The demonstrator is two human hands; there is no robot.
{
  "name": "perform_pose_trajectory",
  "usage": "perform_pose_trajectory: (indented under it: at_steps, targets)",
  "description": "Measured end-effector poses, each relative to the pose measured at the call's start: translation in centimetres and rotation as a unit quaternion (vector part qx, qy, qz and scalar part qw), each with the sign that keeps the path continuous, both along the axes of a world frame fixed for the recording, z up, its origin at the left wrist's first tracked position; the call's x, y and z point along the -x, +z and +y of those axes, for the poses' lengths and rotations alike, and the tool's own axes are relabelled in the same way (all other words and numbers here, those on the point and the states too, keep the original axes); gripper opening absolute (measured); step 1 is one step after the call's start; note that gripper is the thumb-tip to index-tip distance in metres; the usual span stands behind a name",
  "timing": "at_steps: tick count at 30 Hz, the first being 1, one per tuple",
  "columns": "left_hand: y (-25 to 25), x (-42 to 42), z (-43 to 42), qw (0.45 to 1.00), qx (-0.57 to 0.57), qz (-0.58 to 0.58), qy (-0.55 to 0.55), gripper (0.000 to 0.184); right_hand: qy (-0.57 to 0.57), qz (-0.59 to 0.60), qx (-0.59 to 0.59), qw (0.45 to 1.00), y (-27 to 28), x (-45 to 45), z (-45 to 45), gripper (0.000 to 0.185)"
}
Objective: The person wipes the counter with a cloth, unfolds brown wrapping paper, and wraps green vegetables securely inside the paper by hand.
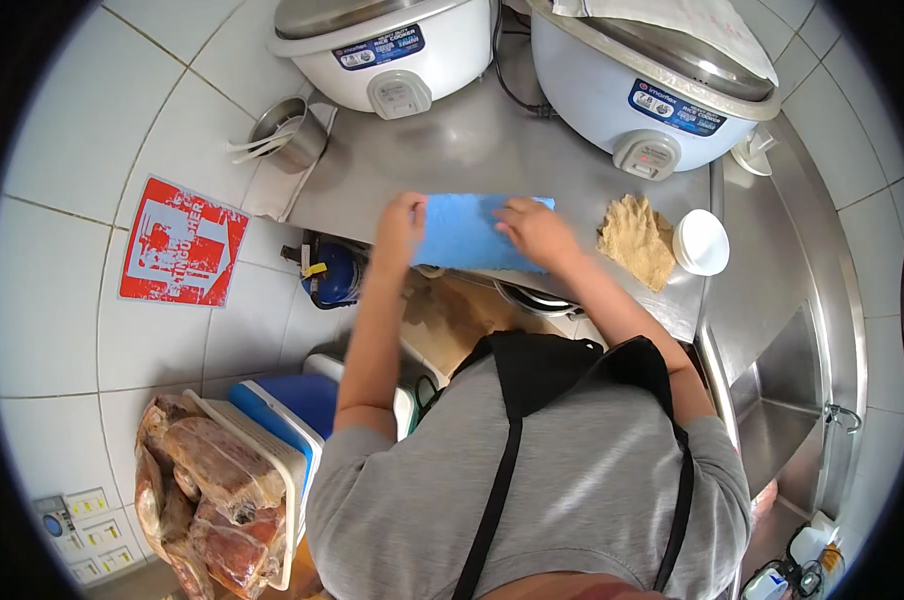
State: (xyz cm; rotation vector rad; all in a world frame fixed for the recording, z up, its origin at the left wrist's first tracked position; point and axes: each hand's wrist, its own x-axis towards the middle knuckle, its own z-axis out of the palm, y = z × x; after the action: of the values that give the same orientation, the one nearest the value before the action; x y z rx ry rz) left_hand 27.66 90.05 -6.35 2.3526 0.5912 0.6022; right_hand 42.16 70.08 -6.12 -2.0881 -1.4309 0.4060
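Observation:
A blue cloth (pixel 462 235) lies spread along the front edge of the steel counter, hanging slightly over it. My left hand (pixel 403 225) grips its left end, fingers closed at the upper corner and slightly blurred. On the right part of the cloth, my right hand (pixel 536 234) has bent fingers pinching the material near its far edge. To the right of that hand lies a crumpled tan cloth (pixel 635 243). Beside it is a small white bowl (pixel 701 243).
Two large rice cookers (pixel 397 55) (pixel 652 95) stand at the back. A metal cup with spoons (pixel 290 135) is at the left. A steel sink (pixel 772 385) lies right. Wrapped meat (pixel 217 475) sits low left, and a blue extinguisher (pixel 330 272) is under the counter.

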Motion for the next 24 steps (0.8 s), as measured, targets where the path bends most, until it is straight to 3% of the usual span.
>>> perform_pose_trajectory:
  at_steps: [3,4,5,8,11,19,21,24]
  targets:
    - [-5.2,-1.8,-4.2,0.99,-0.127,0.041,0.045,0.036,0.016,-0.217,-0.075,0.973,-4.5,0.8,0.5,0.049]
    - [-5.6,-2.2,-6.1,0.975,-0.197,0.076,0.074,0.041,0.018,-0.214,0.01,0.977,-4.9,0.6,0.3,0.058]
    - [-5.7,-3.0,-6.7,0.952,-0.265,0.11,0.103,0.045,0.005,-0.217,0.007,0.976,-5.3,0.2,0.5,0.058]
    - [-6.0,-6.7,-3.6,0.973,-0.19,0.129,0.016,0.056,-0.03,-0.222,0.004,0.975,-5.7,-2.2,1.5,0.057]
    - [-5.9,-12.1,-0.8,0.974,-0.202,0.103,-0.014,0.059,-0.055,-0.218,0.019,0.974,-5.1,-6.8,3.6,0.058]
    - [-5.9,-19.9,2.6,0.974,-0.163,0.155,-0.005,0.063,-0.067,-0.219,0.042,0.972,-5.1,-13.6,7.4,0.059]
    - [-4.9,-20.6,2.9,0.973,-0.126,0.194,0.004,0.061,-0.066,-0.191,-0.042,0.979,-3.9,-12.5,5.9,0.053]
    - [-0.1,-23.5,1.6,0.959,-0.067,0.275,0.031,0.053,-0.123,-0.175,-0.201,0.956,2.6,-7.8,-1.9,0.037]
